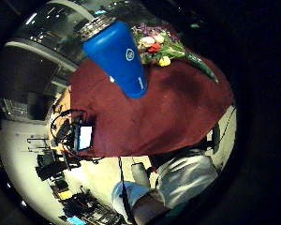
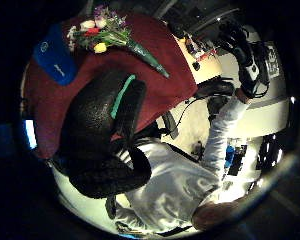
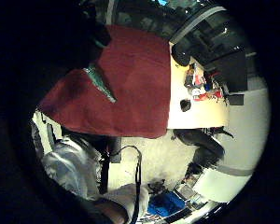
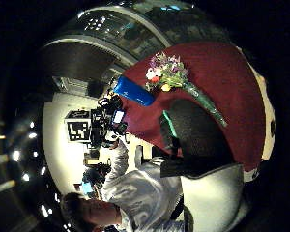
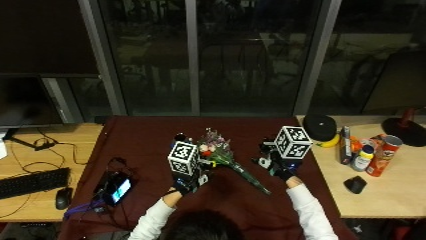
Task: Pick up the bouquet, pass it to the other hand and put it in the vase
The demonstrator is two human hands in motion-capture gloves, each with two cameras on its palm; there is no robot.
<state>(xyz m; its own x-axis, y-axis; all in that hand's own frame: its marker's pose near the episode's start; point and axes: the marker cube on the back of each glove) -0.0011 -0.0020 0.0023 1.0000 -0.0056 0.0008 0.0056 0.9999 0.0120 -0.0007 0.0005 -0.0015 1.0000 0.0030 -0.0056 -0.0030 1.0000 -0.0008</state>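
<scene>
A bouquet of pink, red, yellow and purple flowers lies on the dark red tablecloth, its green-wrapped stem pointing toward the person's right. The blue vase stands upright just beside the flower heads; in the outside view my left hand hides most of it. My left hand hovers near the flower end, fingers loosely curled and holding nothing. My right hand hangs over the cloth to the right of the stem, also holding nothing. The bouquet and vase also show in the right thumb side view.
A device with a lit screen and cables lies on the cloth's left edge. A keyboard and mouse sit on the left desk. On the right desk stand cans, a bottle, a black mouse and a dark cap.
</scene>
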